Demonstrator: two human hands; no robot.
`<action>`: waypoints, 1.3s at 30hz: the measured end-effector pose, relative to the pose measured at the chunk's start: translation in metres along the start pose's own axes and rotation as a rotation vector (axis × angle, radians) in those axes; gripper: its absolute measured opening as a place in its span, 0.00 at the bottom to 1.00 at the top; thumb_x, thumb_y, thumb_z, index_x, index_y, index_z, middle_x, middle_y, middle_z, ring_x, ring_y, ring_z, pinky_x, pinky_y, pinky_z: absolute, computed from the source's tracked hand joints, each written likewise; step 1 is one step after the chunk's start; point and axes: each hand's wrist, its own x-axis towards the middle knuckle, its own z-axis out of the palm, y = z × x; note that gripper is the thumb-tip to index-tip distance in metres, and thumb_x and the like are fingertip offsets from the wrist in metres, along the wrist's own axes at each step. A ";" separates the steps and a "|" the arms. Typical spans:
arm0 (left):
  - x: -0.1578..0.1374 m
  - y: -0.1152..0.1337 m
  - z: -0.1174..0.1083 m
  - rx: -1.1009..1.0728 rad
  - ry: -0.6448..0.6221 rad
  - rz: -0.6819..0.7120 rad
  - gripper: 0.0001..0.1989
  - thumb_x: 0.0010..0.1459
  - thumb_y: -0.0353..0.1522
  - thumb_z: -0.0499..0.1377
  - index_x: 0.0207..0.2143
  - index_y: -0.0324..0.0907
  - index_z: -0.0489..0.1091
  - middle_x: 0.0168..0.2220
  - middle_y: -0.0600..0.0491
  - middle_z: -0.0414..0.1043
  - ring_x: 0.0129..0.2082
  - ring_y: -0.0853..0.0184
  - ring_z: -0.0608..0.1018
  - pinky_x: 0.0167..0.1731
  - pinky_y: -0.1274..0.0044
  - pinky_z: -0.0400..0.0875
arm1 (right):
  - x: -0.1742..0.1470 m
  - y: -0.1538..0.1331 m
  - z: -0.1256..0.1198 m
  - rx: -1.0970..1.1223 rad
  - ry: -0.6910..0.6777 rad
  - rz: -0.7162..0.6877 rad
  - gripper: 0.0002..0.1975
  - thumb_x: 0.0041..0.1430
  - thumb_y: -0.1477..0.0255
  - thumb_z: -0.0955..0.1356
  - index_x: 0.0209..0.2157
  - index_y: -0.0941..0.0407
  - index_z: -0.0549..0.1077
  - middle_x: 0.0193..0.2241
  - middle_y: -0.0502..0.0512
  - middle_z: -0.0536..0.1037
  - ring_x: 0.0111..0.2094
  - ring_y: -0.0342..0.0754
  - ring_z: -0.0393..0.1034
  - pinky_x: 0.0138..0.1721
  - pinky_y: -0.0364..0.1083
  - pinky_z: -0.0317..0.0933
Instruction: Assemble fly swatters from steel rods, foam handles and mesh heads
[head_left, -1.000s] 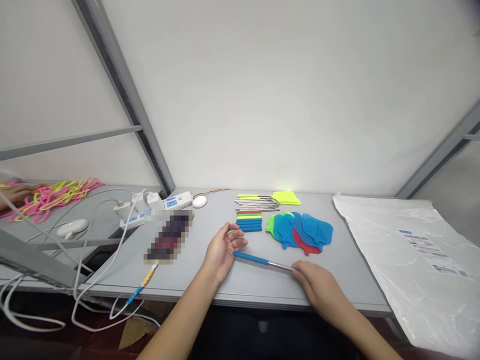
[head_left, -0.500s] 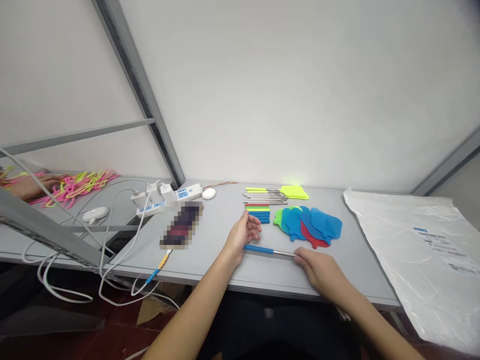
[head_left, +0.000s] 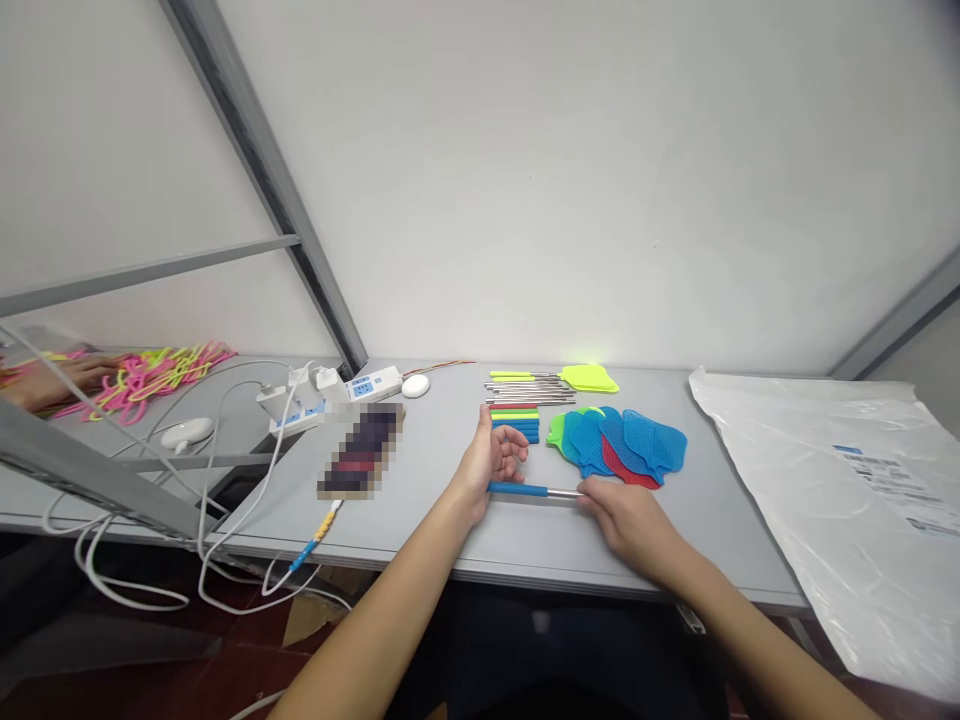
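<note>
A blue handle point(head_left: 519, 489) with a thin metal rod point(head_left: 562, 494) lies level just above the near part of the table. My right hand point(head_left: 626, 522) is closed on the rod at its right end, hiding that end. My left hand point(head_left: 487, 465) has its thumb raised and fingers apart and loosely bent; its palm rests against the handle's left end without wrapping it. Beyond my left hand are a row of coloured handles point(head_left: 525, 432) and several bare metal rods point(head_left: 529, 393). Overlapping fly swatter heads point(head_left: 652, 445) in blue, red and green lie beyond my right hand.
Yellow fly swatters point(head_left: 589, 378) lie by the wall. A white plastic bag point(head_left: 832, 470) covers the right side. On the left are a pixelated phone-like object point(head_left: 364, 450), a power strip point(head_left: 375, 384), white cables point(head_left: 214, 480), a metal post point(head_left: 112, 470) and another person's hand point(head_left: 64, 380) on pink-yellow cords point(head_left: 172, 370).
My right hand has moved left toward the blue handle, and less of the metal rod shows between them. My left hand stays at the handle's end.
</note>
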 end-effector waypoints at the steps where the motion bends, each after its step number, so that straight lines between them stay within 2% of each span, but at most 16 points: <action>1: 0.000 0.000 0.001 0.002 -0.014 -0.002 0.37 0.53 0.63 0.40 0.30 0.40 0.69 0.24 0.56 0.65 0.16 0.76 0.59 0.25 0.77 0.69 | 0.000 0.000 0.000 -0.004 0.001 0.000 0.15 0.67 0.67 0.55 0.35 0.53 0.71 0.29 0.54 0.74 0.31 0.49 0.67 0.30 0.44 0.51; 9: 0.007 -0.004 0.009 -0.002 -0.053 -0.041 0.40 0.50 0.65 0.39 0.30 0.39 0.68 0.23 0.56 0.61 0.16 0.76 0.56 0.21 0.79 0.64 | -0.001 0.003 -0.002 0.005 0.015 -0.005 0.15 0.67 0.68 0.55 0.34 0.54 0.70 0.29 0.54 0.75 0.30 0.48 0.67 0.30 0.44 0.51; 21: 0.011 -0.004 0.019 0.024 -0.037 -0.070 0.39 0.52 0.64 0.38 0.28 0.39 0.67 0.22 0.58 0.58 0.15 0.78 0.52 0.19 0.82 0.58 | -0.002 0.007 -0.004 -0.026 0.036 0.000 0.12 0.66 0.70 0.56 0.32 0.54 0.67 0.27 0.52 0.74 0.29 0.46 0.67 0.29 0.43 0.50; 25: 0.014 -0.001 0.020 -0.058 -0.034 -0.070 0.35 0.55 0.61 0.41 0.28 0.40 0.66 0.22 0.59 0.57 0.15 0.77 0.53 0.20 0.80 0.60 | -0.004 0.007 -0.005 0.026 0.023 0.010 0.13 0.67 0.68 0.56 0.34 0.54 0.68 0.29 0.52 0.75 0.30 0.47 0.68 0.30 0.43 0.52; 28: 0.012 0.007 0.018 -0.137 0.008 -0.015 0.27 0.58 0.55 0.46 0.29 0.41 0.65 0.22 0.60 0.56 0.17 0.76 0.57 0.24 0.79 0.64 | -0.005 0.008 -0.006 0.080 0.035 0.014 0.15 0.68 0.65 0.55 0.37 0.54 0.69 0.31 0.53 0.76 0.32 0.48 0.69 0.31 0.43 0.55; 30: 0.005 0.013 0.013 -0.023 0.044 0.101 0.21 0.60 0.49 0.49 0.29 0.41 0.65 0.24 0.58 0.58 0.21 0.74 0.61 0.28 0.79 0.64 | -0.006 0.008 -0.006 0.117 0.059 0.030 0.16 0.68 0.64 0.54 0.38 0.54 0.69 0.31 0.53 0.76 0.32 0.48 0.70 0.32 0.44 0.56; 33: -0.014 0.017 0.001 0.411 0.057 0.264 0.19 0.62 0.45 0.50 0.27 0.41 0.65 0.27 0.56 0.62 0.28 0.71 0.65 0.31 0.79 0.61 | -0.007 0.009 -0.004 0.142 0.099 0.058 0.17 0.68 0.63 0.54 0.39 0.54 0.70 0.31 0.54 0.76 0.32 0.48 0.71 0.32 0.44 0.58; 36: -0.032 0.011 -0.013 0.681 0.035 0.286 0.20 0.65 0.45 0.45 0.28 0.42 0.63 0.26 0.58 0.60 0.29 0.70 0.64 0.32 0.78 0.59 | -0.008 0.010 -0.002 0.107 0.110 0.039 0.17 0.68 0.64 0.54 0.39 0.54 0.70 0.32 0.54 0.77 0.33 0.49 0.71 0.32 0.44 0.59; 39: -0.041 -0.002 -0.022 0.775 -0.010 0.275 0.19 0.66 0.45 0.44 0.27 0.42 0.59 0.25 0.58 0.58 0.28 0.70 0.63 0.31 0.78 0.58 | -0.008 0.009 -0.002 0.068 0.122 0.023 0.16 0.68 0.65 0.55 0.39 0.53 0.71 0.33 0.55 0.78 0.34 0.49 0.72 0.32 0.44 0.59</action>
